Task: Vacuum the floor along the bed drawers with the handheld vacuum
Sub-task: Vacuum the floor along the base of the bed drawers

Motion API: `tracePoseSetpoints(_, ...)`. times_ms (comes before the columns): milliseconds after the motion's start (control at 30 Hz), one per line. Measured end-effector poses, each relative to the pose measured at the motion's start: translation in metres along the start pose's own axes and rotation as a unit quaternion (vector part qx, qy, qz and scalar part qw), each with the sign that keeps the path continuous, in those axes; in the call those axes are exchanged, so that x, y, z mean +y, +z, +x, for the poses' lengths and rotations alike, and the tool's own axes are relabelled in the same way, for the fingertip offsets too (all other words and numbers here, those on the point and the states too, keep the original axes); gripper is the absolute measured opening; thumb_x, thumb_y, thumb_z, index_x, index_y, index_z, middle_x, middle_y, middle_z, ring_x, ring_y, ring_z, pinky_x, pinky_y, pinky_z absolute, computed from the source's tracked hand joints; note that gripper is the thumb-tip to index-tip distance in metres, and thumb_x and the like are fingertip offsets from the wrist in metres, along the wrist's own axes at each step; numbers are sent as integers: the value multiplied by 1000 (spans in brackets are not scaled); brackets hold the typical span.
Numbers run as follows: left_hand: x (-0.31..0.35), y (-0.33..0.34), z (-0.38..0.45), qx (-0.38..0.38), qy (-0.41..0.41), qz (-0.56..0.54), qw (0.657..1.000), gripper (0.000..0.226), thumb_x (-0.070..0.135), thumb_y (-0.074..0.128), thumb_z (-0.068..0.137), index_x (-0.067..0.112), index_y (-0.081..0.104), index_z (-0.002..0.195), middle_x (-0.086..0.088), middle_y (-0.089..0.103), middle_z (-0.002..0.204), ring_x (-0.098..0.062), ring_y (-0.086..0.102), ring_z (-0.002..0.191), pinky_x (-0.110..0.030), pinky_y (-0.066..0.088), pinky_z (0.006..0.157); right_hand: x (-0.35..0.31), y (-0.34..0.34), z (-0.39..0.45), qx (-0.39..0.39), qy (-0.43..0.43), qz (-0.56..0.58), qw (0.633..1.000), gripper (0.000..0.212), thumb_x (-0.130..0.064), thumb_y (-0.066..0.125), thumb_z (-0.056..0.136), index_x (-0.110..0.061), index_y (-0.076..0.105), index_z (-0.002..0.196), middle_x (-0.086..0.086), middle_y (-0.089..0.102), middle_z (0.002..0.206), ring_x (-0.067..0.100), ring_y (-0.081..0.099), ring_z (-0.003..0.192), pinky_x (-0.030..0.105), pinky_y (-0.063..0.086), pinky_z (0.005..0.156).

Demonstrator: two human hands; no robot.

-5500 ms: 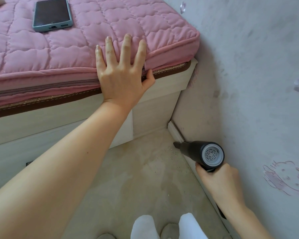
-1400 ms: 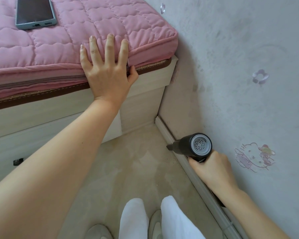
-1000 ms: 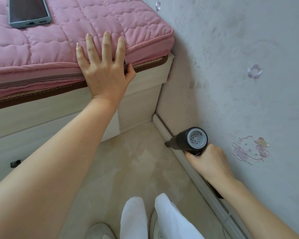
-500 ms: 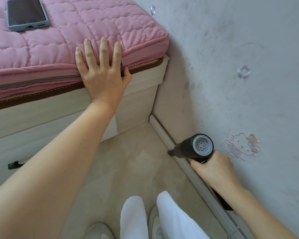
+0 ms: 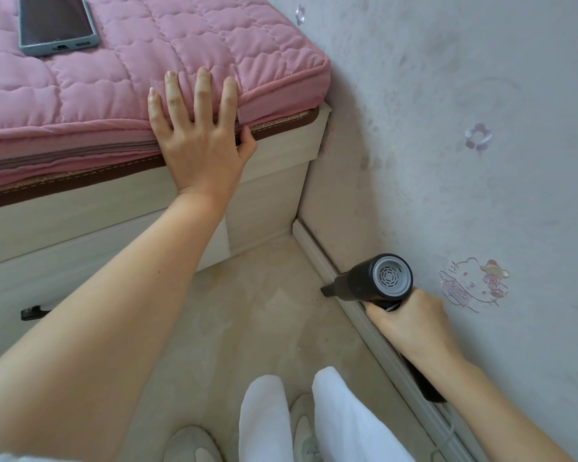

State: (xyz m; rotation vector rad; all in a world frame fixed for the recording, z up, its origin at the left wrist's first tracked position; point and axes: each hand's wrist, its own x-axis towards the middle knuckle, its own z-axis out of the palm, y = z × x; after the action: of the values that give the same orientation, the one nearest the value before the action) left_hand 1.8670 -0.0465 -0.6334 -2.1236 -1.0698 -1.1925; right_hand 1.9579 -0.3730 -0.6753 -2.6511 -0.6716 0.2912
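A black handheld vacuum (image 5: pixel 364 282) with a grey round rear cap is gripped by its handle in my right hand (image 5: pixel 411 323). Its narrow nozzle points left and down at the beige floor (image 5: pixel 247 321), right beside the white baseboard (image 5: pixel 317 253) along the wall. My left hand (image 5: pixel 197 138) rests flat with fingers spread on the corner of the pink quilted mattress (image 5: pixel 131 71). Below it are the pale wood bed drawers (image 5: pixel 47 268), one with a small black handle (image 5: pixel 30 312).
A phone (image 5: pixel 55 23) lies on the mattress at the top left. The grey wall (image 5: pixel 481 161) with cartoon stickers closes off the right side. My white-trousered legs and light shoes (image 5: pixel 191 445) stand at the bottom of the narrow floor strip.
The vacuum and my right hand have slid back along the baseboard, away from the bed corner. My left hand has stayed pressed on the mattress edge.
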Motion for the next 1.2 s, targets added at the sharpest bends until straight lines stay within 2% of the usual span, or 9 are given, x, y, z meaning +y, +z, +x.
tracePoseSetpoints(333, 0, -1, 0, 4, -1, -5, 1000, 47, 37, 48, 95, 22, 56, 138, -13, 57, 141, -47, 50, 132, -65, 37, 110, -8, -10, -9, -43, 0, -48, 998, 25, -37, 62, 67, -12, 56, 69, 4, 59, 66, 34, 54, 71, 29, 45, 60)
tracePoseSetpoints(533, -1, -1, 0, 7, 0, -2, 1000, 46, 37, 48, 95, 22, 57, 138, -12, 58, 141, -47, 51, 131, -64, 38, 109, -6, -8, -14, -39, 13, -11, 999, 24, -34, 62, 65, -11, 54, 63, 4, 59, 60, 30, 57, 65, 29, 49, 57)
tracePoseSetpoints(800, -2, 1, 0, 4, 5, -3, 1000, 47, 38, 46, 96, 23, 55, 140, -12, 57, 142, -46, 50, 132, -63, 37, 110, -8, 7, -2, -19, 9, 7, 1000, 26, -39, 59, 66, -14, 52, 65, 5, 59, 61, 31, 58, 65, 28, 46, 56)
tracePoseSetpoints(967, -2, 0, 0, -1, 1, -6, 1000, 47, 38, 46, 96, 22, 55, 140, -12, 56, 143, -47, 50, 133, -64, 36, 111, -13, 6, -6, -36, -10, -10, 999, 28, -37, 61, 66, -12, 50, 62, 4, 57, 57, 31, 56, 63, 28, 42, 52)
tracePoseSetpoints(1100, -1, -1, 1, 3, 3, 2, 1000, 46, 38, 49, 95, 22, 57, 138, -12, 58, 141, -46, 52, 131, -63, 38, 109, -14, 2, -13, -53, -18, -17, 998, 27, -38, 62, 64, -14, 50, 62, 4, 60, 62, 30, 58, 66, 31, 46, 56)
tracePoseSetpoints(1200, 0, -2, 1, -4, 0, -1, 1000, 46, 38, 49, 95, 22, 57, 138, -12, 58, 141, -46, 51, 131, -63, 37, 109, -13, -3, -13, -66, -17, -14, 998, 26, -37, 59, 61, -13, 49, 60, 4, 57, 57, 30, 56, 65, 32, 47, 57)
